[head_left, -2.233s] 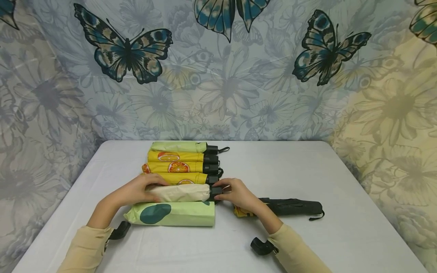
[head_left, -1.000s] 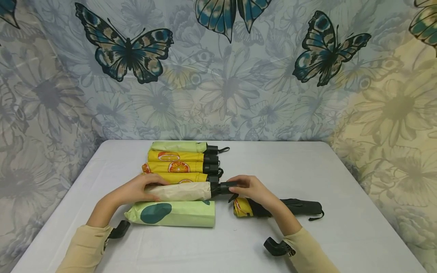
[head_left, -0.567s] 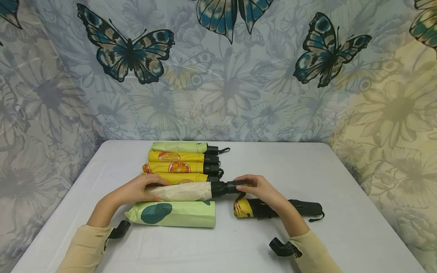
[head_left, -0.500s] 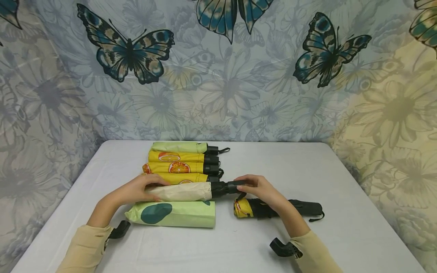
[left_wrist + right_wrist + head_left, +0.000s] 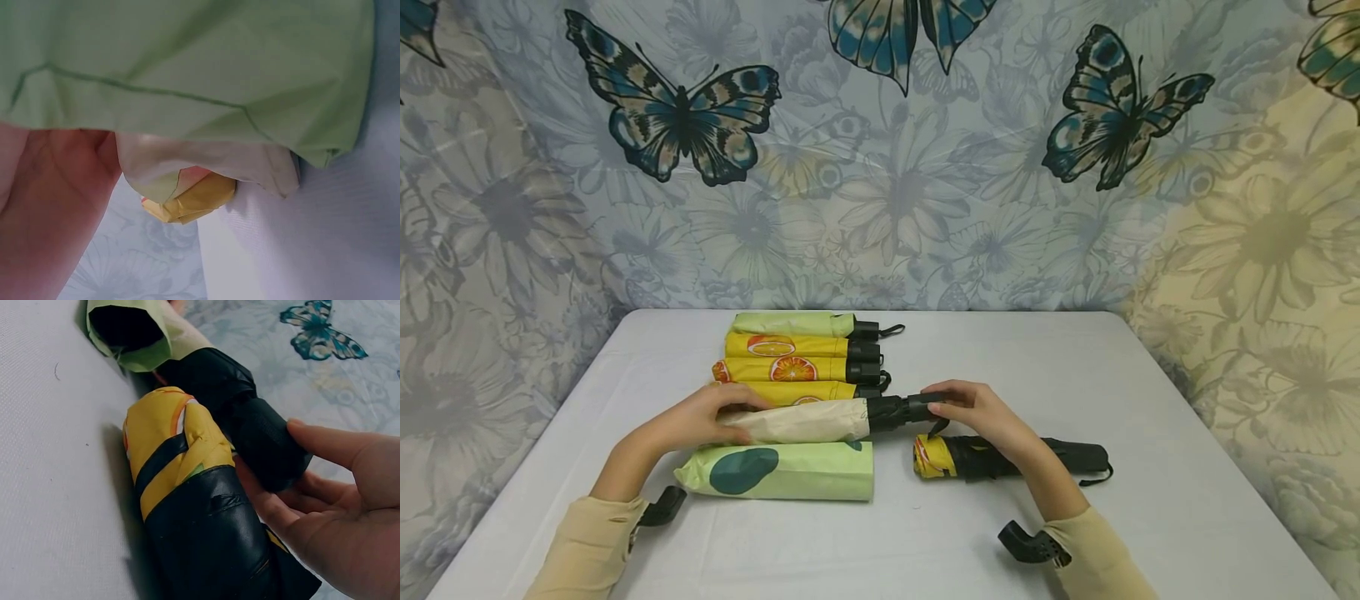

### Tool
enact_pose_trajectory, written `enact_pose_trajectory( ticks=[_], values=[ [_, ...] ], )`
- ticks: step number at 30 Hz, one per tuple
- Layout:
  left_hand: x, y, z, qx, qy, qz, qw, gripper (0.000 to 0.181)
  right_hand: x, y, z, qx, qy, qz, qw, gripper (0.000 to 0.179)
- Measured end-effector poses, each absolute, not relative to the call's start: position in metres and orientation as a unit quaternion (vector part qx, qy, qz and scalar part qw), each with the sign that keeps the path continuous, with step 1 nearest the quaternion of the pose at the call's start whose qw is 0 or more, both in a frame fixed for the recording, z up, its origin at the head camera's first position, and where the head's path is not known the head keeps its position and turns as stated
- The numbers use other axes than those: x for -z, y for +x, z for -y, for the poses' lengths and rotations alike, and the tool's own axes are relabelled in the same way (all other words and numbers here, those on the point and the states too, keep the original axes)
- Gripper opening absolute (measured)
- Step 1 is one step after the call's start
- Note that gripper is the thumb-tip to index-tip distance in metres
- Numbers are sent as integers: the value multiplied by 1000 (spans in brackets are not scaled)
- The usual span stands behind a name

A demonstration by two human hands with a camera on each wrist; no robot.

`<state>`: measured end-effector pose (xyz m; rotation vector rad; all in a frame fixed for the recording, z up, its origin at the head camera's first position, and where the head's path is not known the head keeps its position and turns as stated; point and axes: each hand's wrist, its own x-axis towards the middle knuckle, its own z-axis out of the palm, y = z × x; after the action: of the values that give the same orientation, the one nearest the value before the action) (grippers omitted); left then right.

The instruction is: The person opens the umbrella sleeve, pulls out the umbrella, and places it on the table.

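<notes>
My left hand grips a beige umbrella cover near its left end. Out of the cover's right end sticks a folded black umbrella. The fingers and thumb of my right hand pinch the umbrella's black handle, from which a short strap hangs. Just in front of the beige cover lies a light green cover with a dark green patch; its dark open end shows in the right wrist view. Below my right forearm lies a black folded umbrella with a yellow end, partly hidden by the arm.
Behind the beige cover, several folded umbrellas lie in a row: yellow ones with orange-slice prints and a light green one at the back. A white cloth covers the table. Butterfly-printed fabric hangs behind it.
My right hand has moved right with the handle, and more of the black umbrella shows beyond the beige cover. My left hand has stayed in place.
</notes>
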<state>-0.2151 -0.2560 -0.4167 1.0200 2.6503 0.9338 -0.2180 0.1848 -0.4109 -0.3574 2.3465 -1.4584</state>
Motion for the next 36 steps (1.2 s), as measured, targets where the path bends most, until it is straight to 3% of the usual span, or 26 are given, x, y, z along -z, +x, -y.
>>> enact_pose_trajectory(
  ticks=[36],
  values=[
    [417,-218,262,-362,303,-879,71,18,413,-212,-204,539,-88,-823,159,47]
  ],
)
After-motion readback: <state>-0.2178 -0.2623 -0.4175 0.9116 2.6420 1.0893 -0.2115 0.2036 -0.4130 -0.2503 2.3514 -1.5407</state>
